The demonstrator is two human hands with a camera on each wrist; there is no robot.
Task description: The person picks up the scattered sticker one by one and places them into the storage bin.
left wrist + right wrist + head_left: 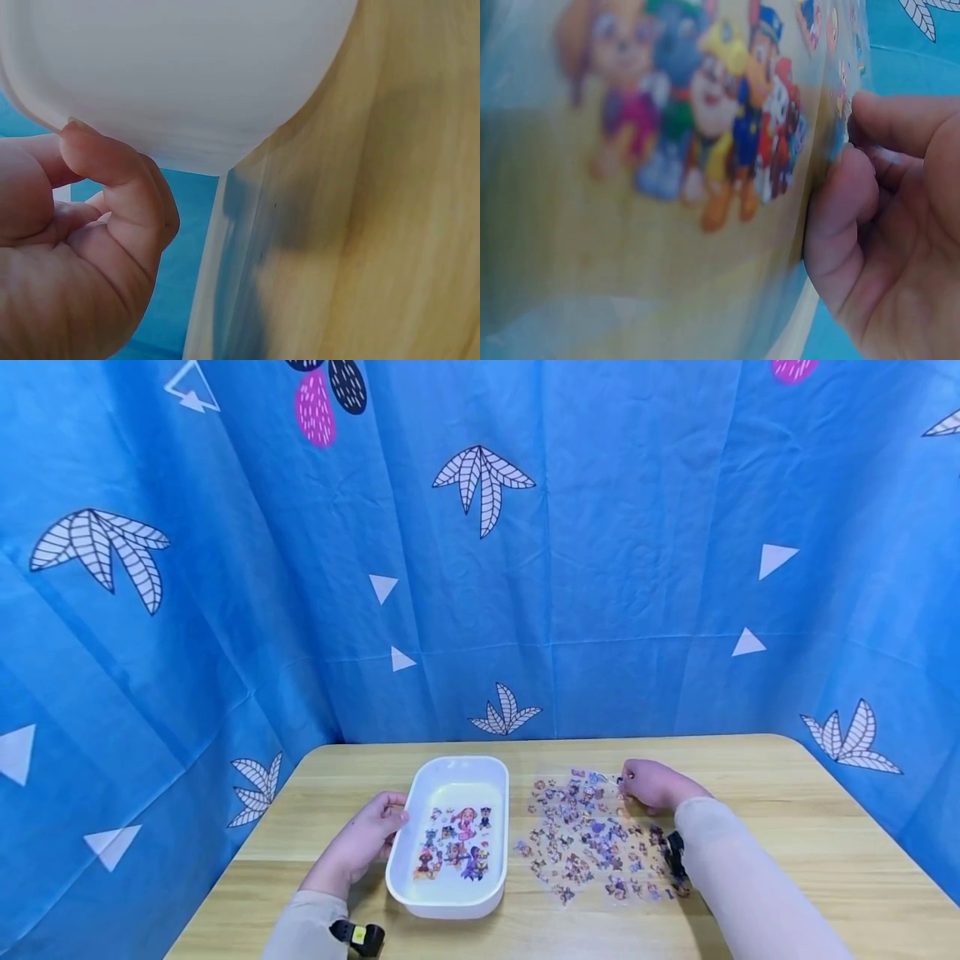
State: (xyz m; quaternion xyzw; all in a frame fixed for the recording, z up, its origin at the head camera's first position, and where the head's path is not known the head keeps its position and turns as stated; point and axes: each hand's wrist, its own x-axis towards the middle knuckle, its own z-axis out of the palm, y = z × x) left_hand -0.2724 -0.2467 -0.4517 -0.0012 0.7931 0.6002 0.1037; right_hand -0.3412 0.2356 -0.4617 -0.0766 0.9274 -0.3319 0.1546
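Note:
A white plastic tub [448,903] with rounded corners stands on the table, cartoon figures showing on its floor. My left hand [367,837] pinches the tub's left rim between thumb and curled fingers; the left wrist view shows the tub's outer wall [187,82] close above that hand. To the right lie clear sticker sheets [592,835] printed with many small cartoon dogs, seemingly overlapping. My right hand [654,787] is at their far right corner. In the right wrist view its thumb and index finger pinch the edge of a clear sheet [667,255]; the fingertips are partly hidden.
Both hands work over a light wood-grain table [787,843]. Behind it and along the sides hangs a blue curtain [622,568] with leaf and triangle prints. A dark wrist strap with a camera [360,935] is on the left wrist.

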